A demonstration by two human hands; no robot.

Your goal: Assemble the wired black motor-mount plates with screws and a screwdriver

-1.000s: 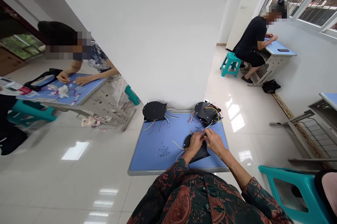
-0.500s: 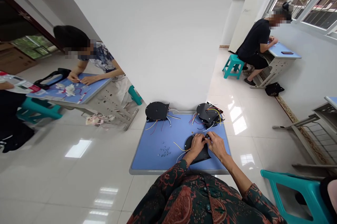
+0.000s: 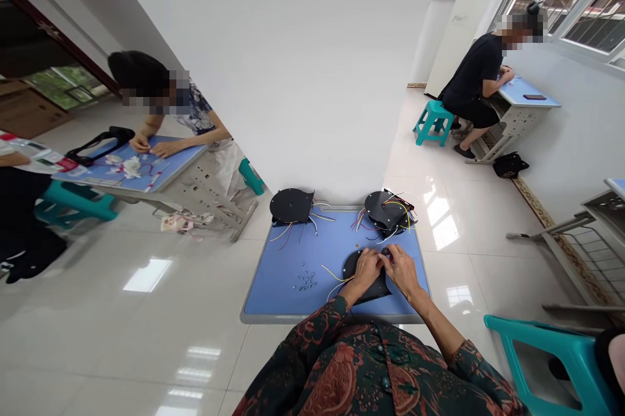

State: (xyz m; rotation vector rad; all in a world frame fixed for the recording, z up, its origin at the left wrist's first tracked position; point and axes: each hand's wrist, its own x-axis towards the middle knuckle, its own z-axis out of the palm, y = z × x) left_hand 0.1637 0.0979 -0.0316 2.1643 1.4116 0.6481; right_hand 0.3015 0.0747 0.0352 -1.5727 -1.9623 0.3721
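Note:
A black round-ended plate assembly lies on the blue tabletop in front of me, with yellow and white wires coming out at its left. Over its right part my left hand is closed, its fingertips pinched together; what they grip is hidden. Touching it from the right, my right hand closes its fingers round a small dark knob-like piece, too small to name for sure. Several small shiny screws lie scattered to the left of the plate.
Black wired assemblies stand at the desk's back left and, stacked, back right. A white wall rises behind the desk. Other people sit at desks to the left and right. A teal stool stands at my right.
My right fingers have turned slightly round the small dark piece. The hands and the plate stay in nearly the same place.

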